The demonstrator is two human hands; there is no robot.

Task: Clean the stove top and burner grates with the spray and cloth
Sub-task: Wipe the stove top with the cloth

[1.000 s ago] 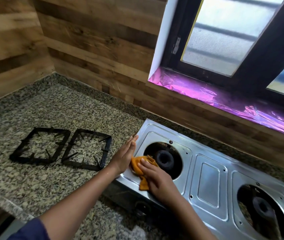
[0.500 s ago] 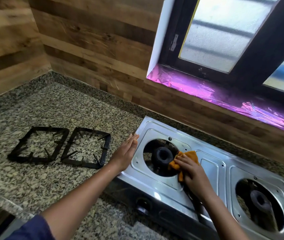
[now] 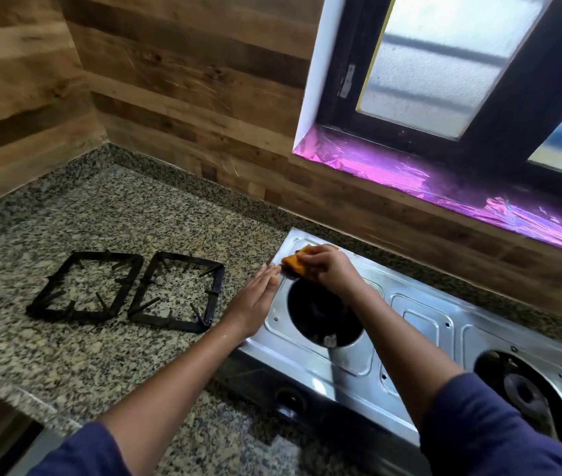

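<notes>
A steel two-burner stove top [image 3: 420, 324] lies on the granite counter with its grates off. My right hand [image 3: 329, 269] presses an orange cloth [image 3: 295, 264] onto the stove's far left corner, beyond the left burner opening [image 3: 320, 316]. My left hand [image 3: 255, 298] rests flat, fingers together, against the stove's left edge and holds nothing. Two black burner grates [image 3: 128, 292] lie side by side on the counter to the left of the stove. The right burner [image 3: 526, 395] shows at the lower right. No spray bottle is in view.
The speckled granite counter [image 3: 111, 214] runs left into a corner of wood-panelled wall [image 3: 183, 97]. Behind the stove a window sill covered in shiny purple foil [image 3: 444, 180] sits under a dark-framed window. The counter's front edge is at the lower left.
My right hand has carried the cloth from the front of the left burner, round its right side, up to the stove's far left corner. My left hand has stayed on the left edge.
</notes>
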